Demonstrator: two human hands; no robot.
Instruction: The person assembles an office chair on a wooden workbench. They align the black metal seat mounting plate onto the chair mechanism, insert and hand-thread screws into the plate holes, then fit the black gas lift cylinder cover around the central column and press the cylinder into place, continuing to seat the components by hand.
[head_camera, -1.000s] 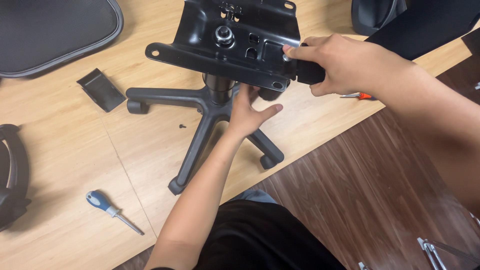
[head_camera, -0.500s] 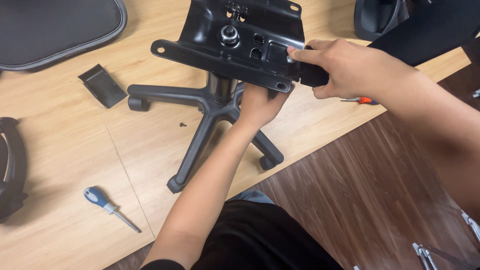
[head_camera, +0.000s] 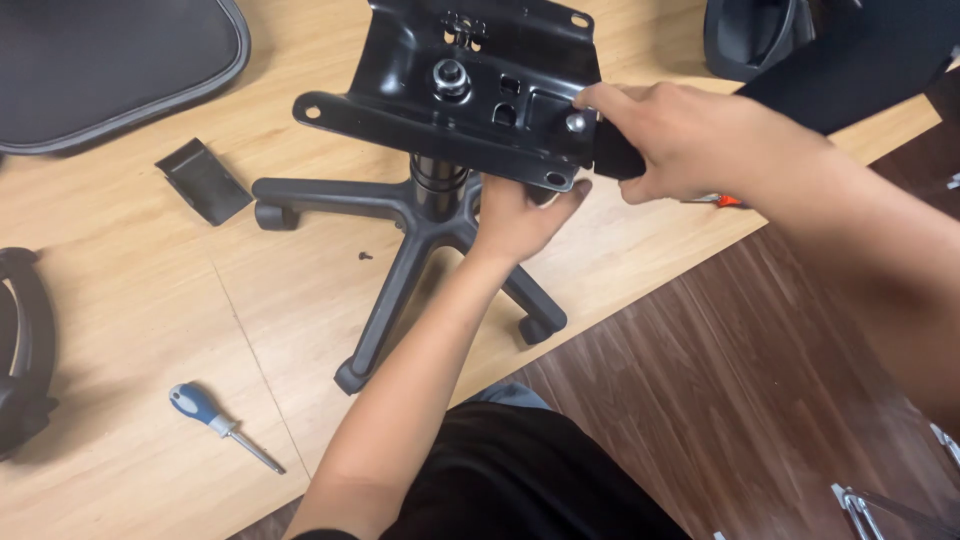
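A single head-worn camera looks steeply down, close over the person's lap and forearms, onto a wooden board (head_camera: 150, 330) on the floor (head_camera: 720, 400). With one view only, no overlap exists.

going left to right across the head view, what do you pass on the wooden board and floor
Curved black armrest at the left edge → blue-handled screwdriver → small black bracket → star-shaped chair base → left hand under the black seat plate → right hand on the plate's lever → dark wood floor.
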